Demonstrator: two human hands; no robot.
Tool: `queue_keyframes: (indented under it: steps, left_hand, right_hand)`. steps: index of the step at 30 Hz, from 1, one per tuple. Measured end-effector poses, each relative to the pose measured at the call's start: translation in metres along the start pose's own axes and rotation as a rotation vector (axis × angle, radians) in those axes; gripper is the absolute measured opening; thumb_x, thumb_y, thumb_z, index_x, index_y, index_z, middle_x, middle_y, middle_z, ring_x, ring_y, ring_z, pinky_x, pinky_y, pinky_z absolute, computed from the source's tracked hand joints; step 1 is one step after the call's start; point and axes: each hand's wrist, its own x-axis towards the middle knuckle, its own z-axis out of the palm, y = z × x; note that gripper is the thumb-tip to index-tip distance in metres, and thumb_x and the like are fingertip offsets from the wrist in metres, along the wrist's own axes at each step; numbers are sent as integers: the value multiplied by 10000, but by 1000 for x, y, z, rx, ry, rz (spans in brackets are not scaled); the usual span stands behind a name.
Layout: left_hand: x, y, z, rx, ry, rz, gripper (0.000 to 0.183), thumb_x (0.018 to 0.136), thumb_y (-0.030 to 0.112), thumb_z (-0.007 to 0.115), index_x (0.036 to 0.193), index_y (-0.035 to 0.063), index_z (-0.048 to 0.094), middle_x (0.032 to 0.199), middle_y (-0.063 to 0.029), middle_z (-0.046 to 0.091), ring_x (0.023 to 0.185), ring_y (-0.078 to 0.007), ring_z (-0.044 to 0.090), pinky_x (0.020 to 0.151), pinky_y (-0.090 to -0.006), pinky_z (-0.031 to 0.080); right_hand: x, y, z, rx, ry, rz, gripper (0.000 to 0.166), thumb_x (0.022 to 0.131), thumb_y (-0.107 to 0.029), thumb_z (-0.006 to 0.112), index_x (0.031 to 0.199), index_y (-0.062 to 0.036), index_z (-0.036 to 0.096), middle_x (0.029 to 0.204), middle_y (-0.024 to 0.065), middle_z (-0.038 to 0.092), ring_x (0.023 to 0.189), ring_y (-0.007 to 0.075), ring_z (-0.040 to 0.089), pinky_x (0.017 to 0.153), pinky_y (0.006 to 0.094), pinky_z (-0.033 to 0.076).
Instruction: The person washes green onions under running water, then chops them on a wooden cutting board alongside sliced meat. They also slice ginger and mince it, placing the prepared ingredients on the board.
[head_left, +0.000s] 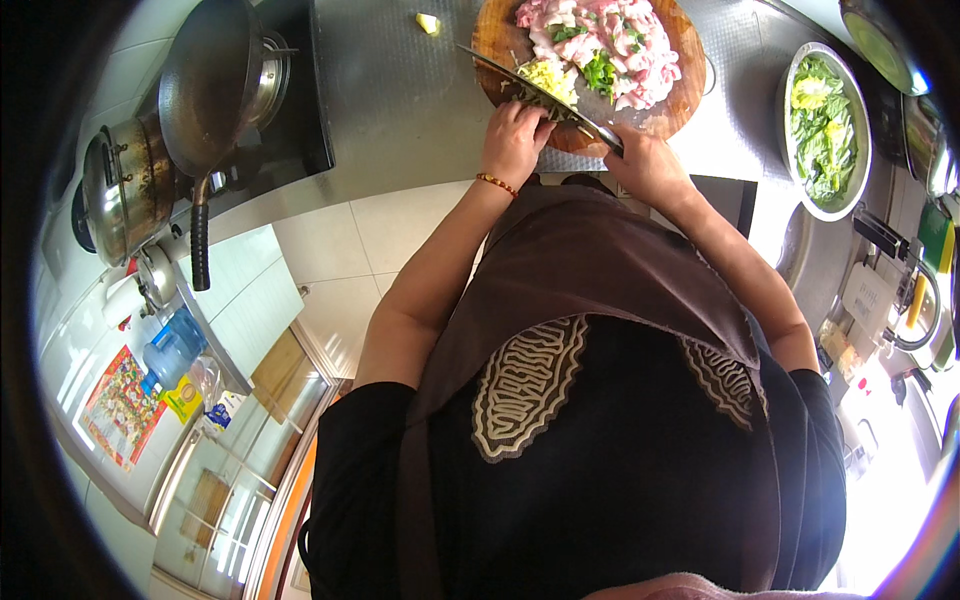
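Note:
My right hand (649, 166) grips the dark handle of a kitchen knife (536, 94). The blade lies slantwise over a round wooden chopping board (686, 45). Beside the blade, my left hand (516, 144) has its fingers bent at the board's near left edge, next to thin pale-green shreds (553, 111). What lies under those fingertips is hidden. Just beyond the blade is a small heap of finely chopped yellowish pieces (551, 77). Chopped green leaves (599, 73) sit next to it. Sliced raw pink meat (645, 56) covers much of the board's far side.
A pale peeled piece (427, 23) rests on the metal counter (390, 97) left of the board. A wok (206, 90) and a lidded pot (127, 187) stand by the hob at left. At right is a metal bowl of leafy greens (825, 135), near a faucet (926, 300).

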Motion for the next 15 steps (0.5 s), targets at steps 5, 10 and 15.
queue_keyframes:
  steps: [5,10,15]
  left_hand:
    - [-5,-4,4,-44,13,-17,125,748,158,676,789,64,606,764,-92,598,757,-291,569,676,-395,465]
    - [-4,6,-1,-35,20,12,115,751,151,673,780,62,605,754,-91,604,745,-289,571,672,-397,466]
    - [-5,5,2,-28,15,-40,137,751,170,676,770,56,603,755,-97,606,730,-297,570,672,-401,462]
  right_hand:
    - [-9,-6,-8,16,8,2,264,788,-218,543,992,-56,581,804,220,627,772,378,612,715,458,486]
    - [-3,-2,-6,9,-8,-4,330,771,-185,546,1073,-54,568,797,227,620,773,387,605,717,452,481]
    - [-1,3,2,20,-20,-37,339,752,-167,546,1069,-50,575,805,236,616,782,388,603,721,451,479]
